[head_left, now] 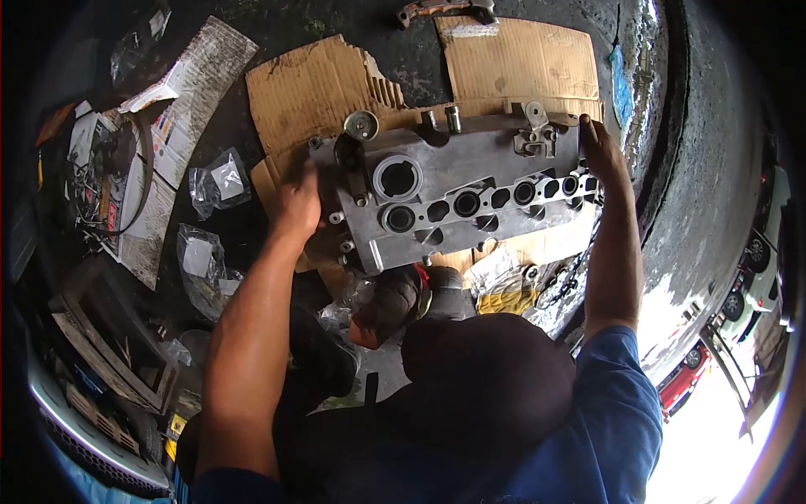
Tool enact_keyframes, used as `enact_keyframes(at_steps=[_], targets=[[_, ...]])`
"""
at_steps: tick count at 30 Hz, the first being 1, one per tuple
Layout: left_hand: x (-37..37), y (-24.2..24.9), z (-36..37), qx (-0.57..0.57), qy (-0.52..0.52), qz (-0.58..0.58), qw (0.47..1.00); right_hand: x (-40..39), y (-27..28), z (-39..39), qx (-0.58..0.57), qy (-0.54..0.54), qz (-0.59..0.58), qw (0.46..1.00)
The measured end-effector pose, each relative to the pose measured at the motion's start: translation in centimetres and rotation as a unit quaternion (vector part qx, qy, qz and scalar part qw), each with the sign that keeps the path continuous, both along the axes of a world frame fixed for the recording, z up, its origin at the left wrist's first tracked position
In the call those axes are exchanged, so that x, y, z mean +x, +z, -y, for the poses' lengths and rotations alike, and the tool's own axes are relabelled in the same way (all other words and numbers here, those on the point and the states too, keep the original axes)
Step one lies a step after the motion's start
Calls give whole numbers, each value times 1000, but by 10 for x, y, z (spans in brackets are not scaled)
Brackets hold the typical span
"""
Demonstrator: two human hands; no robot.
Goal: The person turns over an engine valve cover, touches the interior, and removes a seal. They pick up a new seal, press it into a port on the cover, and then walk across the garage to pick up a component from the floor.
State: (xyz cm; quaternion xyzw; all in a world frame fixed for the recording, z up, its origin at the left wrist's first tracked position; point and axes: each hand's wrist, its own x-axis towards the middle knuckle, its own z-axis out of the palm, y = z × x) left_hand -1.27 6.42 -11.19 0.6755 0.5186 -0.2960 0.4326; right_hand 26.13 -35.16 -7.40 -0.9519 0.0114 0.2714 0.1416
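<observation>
A grey metal engine valve cover (437, 189) is held level between my two hands, above flattened cardboard. It has a large round opening at its left end and a row of round holes along the lower half. My left hand (299, 204) is closed around the left end, slightly blurred, its fingertips partly hidden. At the right end, my right hand (601, 151) grips the edge, with the fingers wrapped over the corner. A small metal bracket (535, 134) sits on the cover near my right hand.
Cardboard sheets (520, 63) lie on the dark floor. Plastic bags (220, 182) and a long dirty box (180, 118) with loose parts are at left. A curved metal part (447, 10) lies at the top. A yellow-and-clear bag (506, 290) is below the cover.
</observation>
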Motion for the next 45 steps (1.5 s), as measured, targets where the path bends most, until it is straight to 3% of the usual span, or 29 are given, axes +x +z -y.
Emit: enact_keyframes(at_steps=[2, 3, 5, 6, 8, 10, 14, 18, 21, 24, 27, 31, 33, 35, 38, 39, 40, 42, 44, 45], targets=[[-25, 1, 8, 36, 38, -9, 999, 0, -16, 12, -13, 3, 48, 999], [-77, -38, 6, 61, -52, 98, 992, 2, -17, 16, -9, 5, 45, 999], [-122, -34, 11, 11, -182, 128, 975, 0, -21, 20, -21, 8, 49, 999], [-105, 12, 21, -60, -219, 52, 972, 0, -23, 22, -37, 11, 60, 997], [-98, 49, 38, -180, -411, -8, 894, 3, -27, 23, -48, 9, 60, 997], [-99, 73, 65, -133, -536, 4, 834, 0, -19, 16, -69, 7, 60, 996], [-120, 60, 99, -196, -571, -34, 796, -2, -15, 12, -55, -4, 57, 997], [-118, 69, 85, -245, -628, -38, 738, -6, -9, 7, -51, -3, 58, 997], [-95, 89, 79, -132, -564, -58, 813, -8, -8, 2, -73, -24, 77, 994], [-101, 82, 102, -92, -556, -55, 824, -14, 7, -12, -94, -44, 58, 993], [-112, 70, 120, -89, -572, -38, 814, -24, 22, -18, -83, 10, 64, 994], [-108, 80, 108, -138, -671, -36, 728, -15, 28, -16, -80, -46, -33, 995], [-111, 77, 97, -186, -730, -99, 650, -17, 32, -22, -68, -54, 36, 996], [-112, 93, 86, -153, -747, -101, 640, -12, 30, -13, -22, -29, 98, 995], [-105, 126, 79, -131, -772, -162, 601, -41, 32, 7, -3, -27, 76, 997], [-103, 126, 72, -116, -760, -157, 620, -40, 21, 17, 7, -29, 116, 993], [-98, 125, 61, -99, -745, -150, 642, -41, 24, 21, 50, -80, 77, 992], [-87, 115, 37, -34, -663, -34, 747, -48, 21, 32, 97, -131, 67, 984], [-78, 68, 6, -32, -391, 30, 919, -42, 6, 44, 117, -137, 52, 982], [-67, 62, 3, -57, -232, 71, 969, -47, 8, 46, 128, -140, 46, 981]])
